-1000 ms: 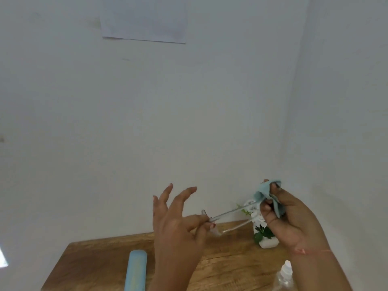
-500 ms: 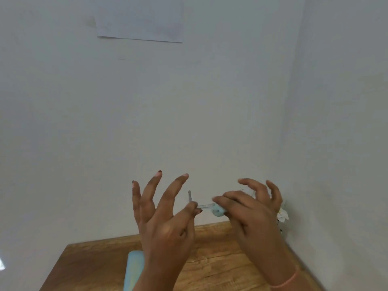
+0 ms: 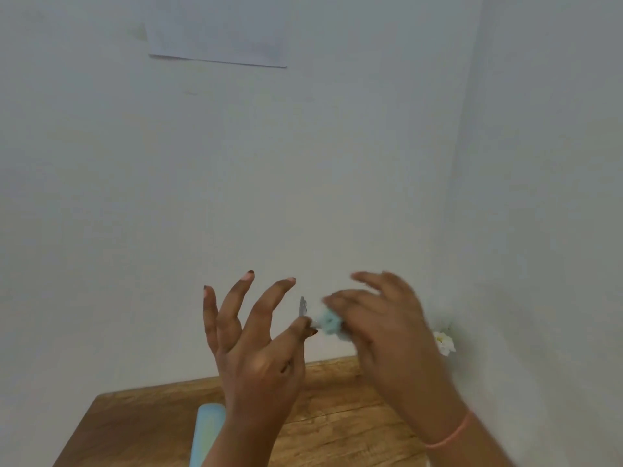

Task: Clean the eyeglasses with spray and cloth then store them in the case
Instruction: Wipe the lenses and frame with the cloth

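Observation:
My left hand pinches the eyeglasses between thumb and index finger, with the other fingers spread upward. Only a thin grey bit of the frame shows above the pinch. My right hand, blurred by motion, holds the light blue cloth bunched against the glasses just right of my left fingertips. Both hands are raised above the wooden table. The pale blue case lies on the table below my left wrist, partly hidden by the forearm. The spray bottle is out of sight.
A white flower peeks out behind my right hand in the table's back right corner. White walls meet close behind the table. A sheet of paper hangs high on the back wall.
My right hand with the cloth slid left along the glasses toward my left fingertips. The view tilted up, so the bottle and the plant pot are no longer seen.

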